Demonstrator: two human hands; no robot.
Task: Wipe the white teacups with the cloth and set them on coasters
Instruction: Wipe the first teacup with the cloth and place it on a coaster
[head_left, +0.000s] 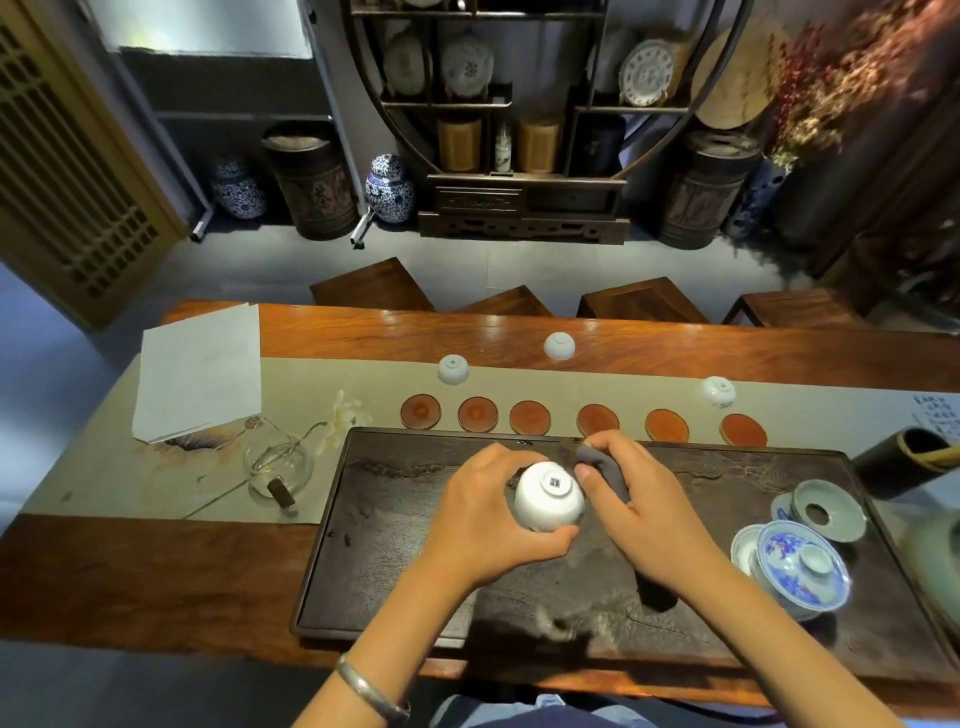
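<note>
One long wooden table (675, 348) is shown, polished and reddish, with one beige runner (363, 384) laid along it. One dark rectangular tray (395, 519) with a carved, raised rim is set on the near side. One stack of white paper (200, 371) is placed at the far left, overlapping the runner. One blue-and-white lidded bowl (800, 566) and one pale green strainer (828, 512) are seen on the tray's right end; one clear glass vase (278, 467) is stood left of the tray.

Six round red-brown coasters (530, 417) are arranged in a row on the runner, just beyond the tray; all are bare. Four white cups are counted. Three are placed upside down beyond the coasters: the left cup (453, 369), the middle cup (559, 346), the right cup (719, 391).

The fourth cup (549, 497) is held above the tray, base toward the camera, a blue mark on its foot. It is gripped by the left hand (483, 519), fingers and thumb curled round its wall. One dark grey cloth (605, 470) is pinched by the right hand (644, 514) and pressed against the cup's right side; its tail is draped under the wrist onto the tray.
</note>
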